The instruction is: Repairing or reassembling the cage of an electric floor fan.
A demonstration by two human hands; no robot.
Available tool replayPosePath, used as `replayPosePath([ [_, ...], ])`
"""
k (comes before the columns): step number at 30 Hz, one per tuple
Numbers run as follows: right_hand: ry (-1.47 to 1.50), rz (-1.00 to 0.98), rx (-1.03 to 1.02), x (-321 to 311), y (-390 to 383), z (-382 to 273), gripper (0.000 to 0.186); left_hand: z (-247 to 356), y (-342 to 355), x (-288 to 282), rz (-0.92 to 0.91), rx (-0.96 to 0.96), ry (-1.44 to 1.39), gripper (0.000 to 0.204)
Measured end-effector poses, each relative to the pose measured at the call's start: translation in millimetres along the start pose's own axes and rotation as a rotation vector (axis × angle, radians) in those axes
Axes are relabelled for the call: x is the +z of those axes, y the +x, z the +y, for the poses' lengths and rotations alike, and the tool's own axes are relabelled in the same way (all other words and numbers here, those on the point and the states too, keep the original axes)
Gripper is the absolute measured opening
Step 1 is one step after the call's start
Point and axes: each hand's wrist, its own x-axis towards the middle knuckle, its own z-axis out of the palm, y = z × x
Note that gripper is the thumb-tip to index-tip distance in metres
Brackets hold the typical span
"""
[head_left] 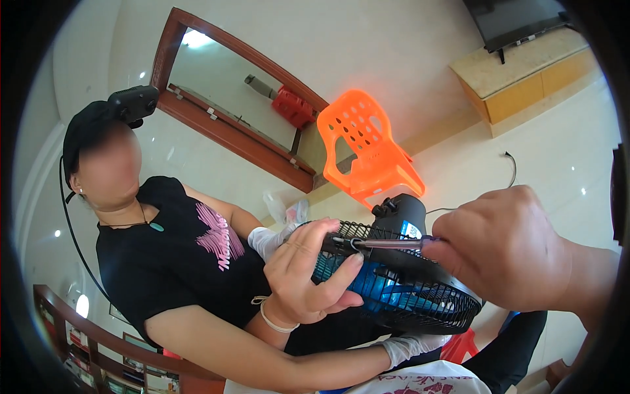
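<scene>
A black desk fan with blue blades (pixel 426 303) is tilted sideways in front of me, its wire guard facing down. My left hand (pixel 305 272), a pale band at its wrist, is closed on the guard's rim, thumb and fingers on either side of a black clip. My right hand (pixel 515 253) is wrapped round the handle of a screwdriver (pixel 394 243). Its metal shaft points left, with the tip at the rim beside my left fingers. Another person's white-gloved hand (pixel 417 348) supports the fan from below; their other gloved hand (pixel 268 241) is behind my left hand.
The co-worker (pixel 177 262), in a black T-shirt and cap, faces me at the left. An orange plastic chair (pixel 371 154) stands behind the fan. A black cable (pixel 513 169) lies on the floor. A low cabinet (pixel 525 82) bears a television at the upper right. Wooden shelves (pixel 98 348) stand lower left.
</scene>
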Motion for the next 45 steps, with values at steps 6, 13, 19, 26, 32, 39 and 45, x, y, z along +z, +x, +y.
replayPosePath([
  [6,0.883,-0.369,0.836,4,6,4,0.028,-7,-7,19,0.021,0.003,-0.06,0.044],
  [13,0.3,-0.045,0.176,5,-5,2,0.015,-7,-7,15,0.015,0.01,-0.05,0.046],
  [19,-0.523,0.091,-0.349,4,-4,2,0.029,-4,-6,14,0.017,-0.034,-0.08,0.041],
  [26,-0.493,0.097,-0.322,14,-4,-9,0.026,-9,-6,14,0.004,-0.007,-0.065,0.044],
  [32,-0.262,0.102,-0.16,10,5,-12,0.023,-4,-6,14,0.018,-0.075,-0.117,0.04],
  [39,0.374,-0.199,0.252,-1,13,-2,0.022,-3,-9,14,0.009,-0.129,-0.134,0.041],
  [45,0.588,-0.34,0.435,-2,15,1,0.019,-6,-11,16,0.032,-0.104,-0.149,0.043],
])
